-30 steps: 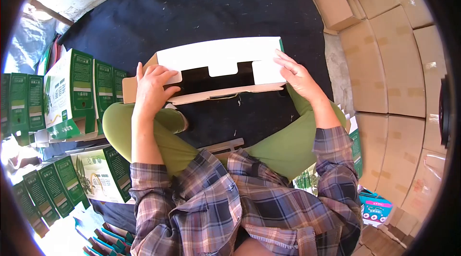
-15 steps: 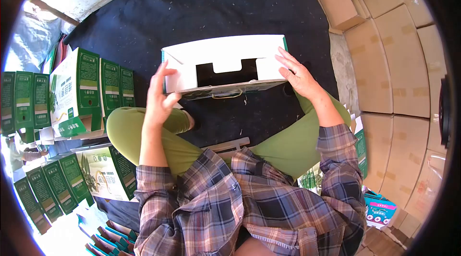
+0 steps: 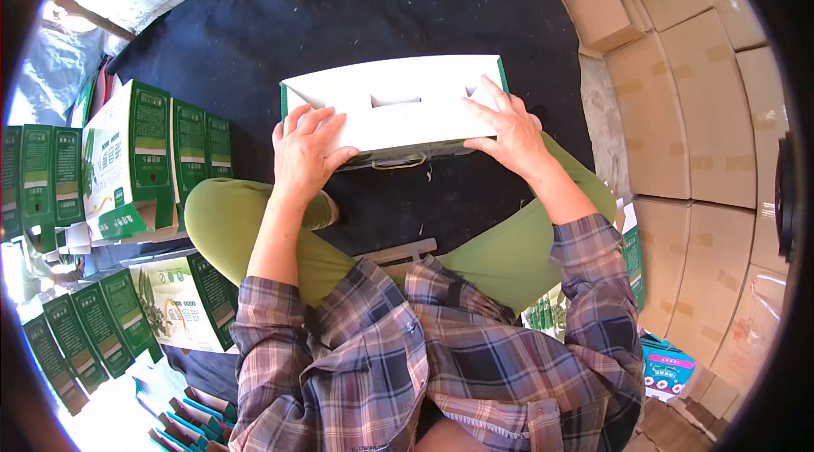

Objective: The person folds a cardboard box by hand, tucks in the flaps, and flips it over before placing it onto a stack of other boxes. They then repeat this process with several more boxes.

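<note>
A cardboard gift box [image 3: 407, 123] lies in front of my crossed legs, its white inner flaps facing up and a green edge showing at the sides. A small slot is left in its white top, and a carry handle [image 3: 398, 163] sticks out from the near side. My left hand [image 3: 307, 147] grips the near left corner, fingers bent over the white flap and thumb along the near edge. On the near right corner, my right hand [image 3: 514, 134] presses the flap with its fingers and holds the edge with its thumb.
Green printed gift boxes [image 3: 151, 159] stand in rows at the left. More printed boxes [image 3: 182, 304] are below them. Brown cartons [image 3: 712, 104] are stacked along the right side, with an open carton [image 3: 600, 15] at the top right. Black sheeting [image 3: 381, 11] covers the floor.
The wide opening in the box top has narrowed to a slot as the near white flap folded over. My left hand moved right onto the flap; my right hand shifted slightly inward and down.
</note>
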The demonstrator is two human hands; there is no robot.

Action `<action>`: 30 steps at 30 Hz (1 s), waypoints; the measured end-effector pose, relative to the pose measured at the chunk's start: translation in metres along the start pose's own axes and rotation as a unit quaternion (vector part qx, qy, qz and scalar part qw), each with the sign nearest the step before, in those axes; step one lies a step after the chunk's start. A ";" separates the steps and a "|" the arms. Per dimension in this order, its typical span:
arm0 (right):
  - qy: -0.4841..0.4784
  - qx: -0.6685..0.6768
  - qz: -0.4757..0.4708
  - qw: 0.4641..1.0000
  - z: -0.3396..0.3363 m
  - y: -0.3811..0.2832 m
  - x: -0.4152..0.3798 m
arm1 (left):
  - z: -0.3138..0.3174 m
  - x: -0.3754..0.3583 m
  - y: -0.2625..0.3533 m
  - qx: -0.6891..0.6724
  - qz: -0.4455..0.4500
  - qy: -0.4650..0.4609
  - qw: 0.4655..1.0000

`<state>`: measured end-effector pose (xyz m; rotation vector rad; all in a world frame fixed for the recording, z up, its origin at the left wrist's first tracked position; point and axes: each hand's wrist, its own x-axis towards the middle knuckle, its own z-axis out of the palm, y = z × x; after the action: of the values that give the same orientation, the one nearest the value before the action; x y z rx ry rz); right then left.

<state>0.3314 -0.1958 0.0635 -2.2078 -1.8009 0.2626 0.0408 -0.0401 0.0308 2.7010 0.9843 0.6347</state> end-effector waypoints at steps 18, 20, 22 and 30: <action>0.036 0.445 0.358 0.820 0.008 0.059 0.008 | 0.002 0.003 -0.053 -0.441 -0.498 0.115 0.738; -0.047 0.424 0.394 0.814 0.043 0.089 0.006 | 0.036 -0.011 -0.087 -0.507 -0.565 0.020 0.651; -0.103 0.425 0.393 0.809 0.029 0.068 0.003 | 0.045 -0.015 -0.076 -0.603 -0.516 -0.055 0.605; 0.017 0.617 0.298 0.728 0.015 0.073 0.004 | 0.012 0.002 -0.053 -0.689 -0.350 0.057 0.632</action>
<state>0.3948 -0.2042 0.0255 -1.5514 -0.3969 1.1318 0.0180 0.0007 0.0035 0.8323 0.8481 0.8364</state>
